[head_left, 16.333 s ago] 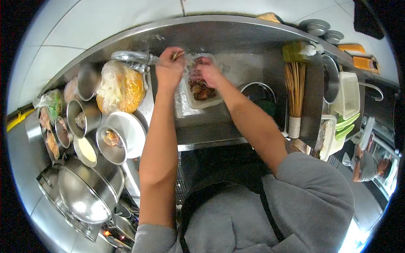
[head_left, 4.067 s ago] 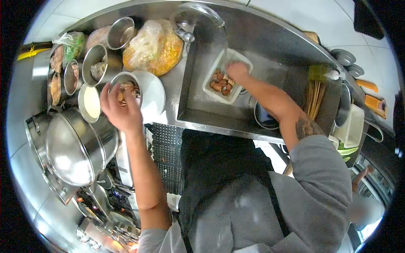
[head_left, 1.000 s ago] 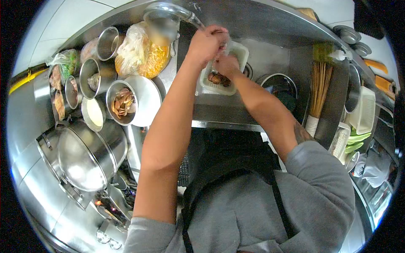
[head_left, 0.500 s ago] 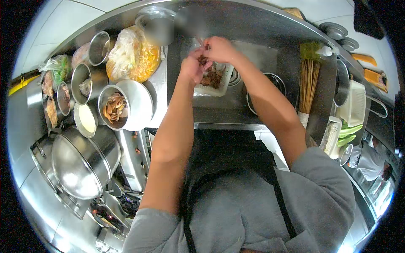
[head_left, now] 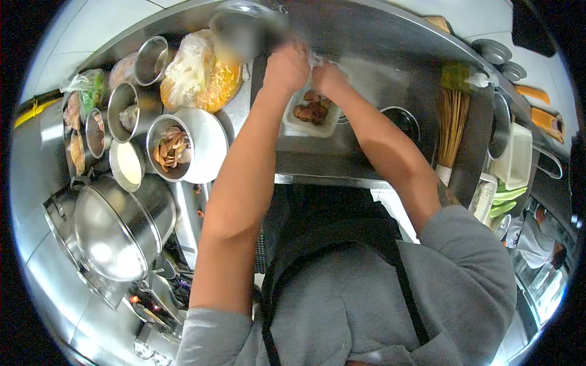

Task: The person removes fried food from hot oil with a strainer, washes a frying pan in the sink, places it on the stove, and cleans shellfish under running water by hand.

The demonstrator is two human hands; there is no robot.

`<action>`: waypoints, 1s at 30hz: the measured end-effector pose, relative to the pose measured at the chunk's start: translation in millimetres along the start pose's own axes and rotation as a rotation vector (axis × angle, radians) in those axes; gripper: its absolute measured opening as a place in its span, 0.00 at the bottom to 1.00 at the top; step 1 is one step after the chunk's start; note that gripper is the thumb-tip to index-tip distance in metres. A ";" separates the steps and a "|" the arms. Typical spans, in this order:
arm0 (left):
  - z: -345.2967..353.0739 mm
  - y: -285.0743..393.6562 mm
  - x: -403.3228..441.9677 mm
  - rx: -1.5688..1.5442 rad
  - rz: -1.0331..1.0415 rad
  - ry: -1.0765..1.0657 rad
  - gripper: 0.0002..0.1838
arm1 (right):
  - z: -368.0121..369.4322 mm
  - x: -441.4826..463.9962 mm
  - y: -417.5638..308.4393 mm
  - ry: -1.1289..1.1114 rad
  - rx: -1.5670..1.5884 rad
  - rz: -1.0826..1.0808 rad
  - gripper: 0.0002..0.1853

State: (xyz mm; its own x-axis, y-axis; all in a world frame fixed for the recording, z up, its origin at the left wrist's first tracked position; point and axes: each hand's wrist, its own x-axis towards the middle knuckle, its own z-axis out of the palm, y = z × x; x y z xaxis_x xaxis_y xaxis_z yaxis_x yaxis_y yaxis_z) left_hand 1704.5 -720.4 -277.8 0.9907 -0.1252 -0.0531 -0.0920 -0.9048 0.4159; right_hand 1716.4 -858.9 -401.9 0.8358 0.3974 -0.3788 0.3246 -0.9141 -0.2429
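Observation:
Over the steel sink (head_left: 329,160), my left hand (head_left: 288,66) is closed under the blurred end of the faucet, where water splashes. Whatever its fingers grip is hidden. My right hand (head_left: 329,79) is beside it, fingers curled, above the far end of a white plastic basket (head_left: 307,129); its fingertips are too small and wet to make out. Reddish-brown food pieces (head_left: 311,112) lie in the basket. Left of the sink, a steel bowl (head_left: 151,135) holds brown and pale sliced pieces (head_left: 172,148), resting against a white plate (head_left: 210,146).
A bag of yellow food (head_left: 201,79), several steel bowls and a large steel pot (head_left: 110,235) stand at the left. A bundle of sticks (head_left: 453,128) leans in the sink's right part, near a round pan (head_left: 403,122). Another person (head_left: 537,241) is far right.
My hands have moved apart from each other; the left has gone up towards the faucet, and the right no longer touches it. More of the food in the basket shows.

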 end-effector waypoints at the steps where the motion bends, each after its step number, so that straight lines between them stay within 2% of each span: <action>1: -3.3 2.1 -5.3 -0.007 -0.040 -0.013 0.11 | -3.9 -16.5 -2.6 -0.047 -0.063 -0.060 0.16; 3: -11.2 6.5 -19.0 -0.011 -0.137 -0.034 0.11 | -2.7 -45.2 -11.0 -0.149 -0.247 -0.130 0.16; 4: -20.1 16.9 -22.6 0.100 -0.143 -0.082 0.12 | 1.4 -50.4 -15.4 -0.199 -0.368 -0.137 0.15; 5: -12.3 16.0 -30.4 0.099 -0.052 -0.069 0.11 | 9.1 -50.6 -14.9 -0.191 -0.274 -0.150 0.15; 7: -15.2 29.2 -45.9 0.207 -0.057 -0.202 0.09 | 52.1 -42.4 5.4 -0.149 -0.150 -0.207 0.14; 8: -13.1 27.6 -54.3 0.222 0.037 -0.153 0.10 | 85.6 -24.3 24.5 -0.109 -0.122 -0.247 0.14; 10: -32.4 31.4 -70.4 0.243 0.003 -0.113 0.10 | 81.1 -16.7 16.3 -0.142 -0.136 -0.287 0.14; 12: -47.7 31.4 -90.5 0.224 -0.016 -0.052 0.10 | 6.7 -42.8 -13.8 -0.294 -0.227 -0.292 0.13; 14: -96.2 30.9 -122.5 0.079 -0.114 0.051 0.09 | 7.5 -40.3 -12.2 -0.327 -0.380 -0.362 0.15; 15: -114.1 22.9 -139.0 0.110 -0.170 0.109 0.15 | 9.5 -38.5 -10.1 -0.343 -0.455 -0.394 0.17; 18: -160.3 -24.1 -186.2 0.221 -0.306 0.458 0.13 | 42.5 -23.9 9.6 -0.325 -0.478 -0.472 0.17; 20: -177.9 -54.6 -205.5 0.296 -0.413 0.431 0.12 | 40.7 -32.3 10.2 -0.237 -0.428 -0.419 0.19; 21: -181.9 -66.2 -210.4 0.293 -0.493 0.338 0.12 | 39.8 -37.3 9.0 -0.196 -0.407 -0.394 0.20; 23: -180.3 -81.0 -216.0 0.328 -0.432 0.248 0.15 | 47.4 -35.5 15.5 -0.256 -0.389 -0.401 0.24; 24: -179.5 -75.8 -215.2 0.459 -0.319 0.335 0.19 | 51.1 -32.7 19.6 -0.243 -0.395 -0.412 0.25; 25: -178.5 -65.1 -209.8 0.379 -0.300 0.379 0.19 | 42.3 -35.6 14.8 -0.234 -0.401 -0.427 0.26; 26: -175.6 -47.7 -202.8 0.299 -0.284 0.420 0.19 | 31.1 -39.5 15.1 -0.187 -0.265 -0.389 0.25; 27: -168.4 -31.2 -196.3 0.221 -0.271 0.461 0.19 | 34.8 -38.2 19.7 -0.214 -0.328 -0.416 0.25; 28: -150.6 -19.4 -191.1 0.086 -0.256 0.445 0.18 | 41.0 -33.1 24.3 -0.240 -0.390 -0.444 0.24; 29: -129.3 -7.2 -180.0 -0.031 -0.155 0.461 0.16 | 47.6 -27.6 29.2 -0.264 -0.450 -0.471 0.24; 30: -100.2 4.0 -169.7 -0.255 -0.229 0.354 0.16 | 54.2 -24.4 36.2 -0.174 -0.334 -0.533 0.23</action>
State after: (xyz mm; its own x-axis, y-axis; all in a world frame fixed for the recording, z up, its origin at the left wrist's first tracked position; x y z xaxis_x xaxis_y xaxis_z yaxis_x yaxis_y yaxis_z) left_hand 1546.0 -662.0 -176.2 0.9598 0.2516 0.1246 0.1156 -0.7587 0.6411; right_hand 1683.7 -897.4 -449.8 0.4476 0.7846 -0.4291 0.8183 -0.5528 -0.1572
